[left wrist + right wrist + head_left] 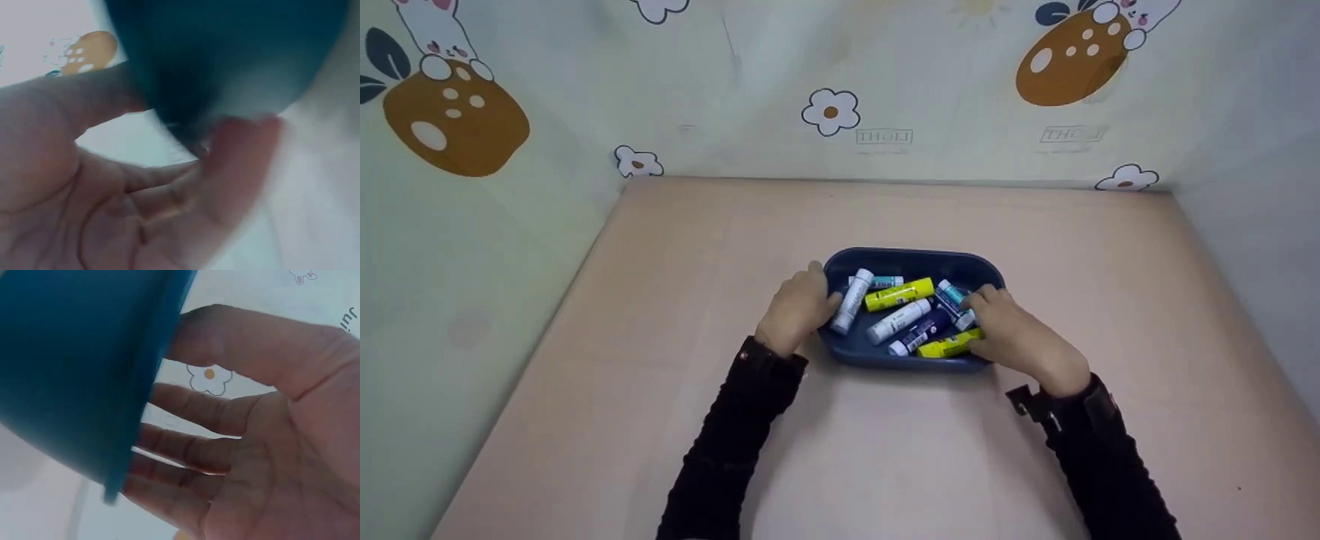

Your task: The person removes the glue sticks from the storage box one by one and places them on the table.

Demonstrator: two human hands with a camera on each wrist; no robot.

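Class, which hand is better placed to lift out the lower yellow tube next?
Probably the right hand: it is nearer that yellow tube, while the left hand is at the opposite end of the tray.

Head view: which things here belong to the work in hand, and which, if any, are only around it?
Belong to the work:
- tray, held at its two ends
- tubes in it
- left hand and right hand, gripping the tray

Only around it:
- table under the tray
- printed wall behind
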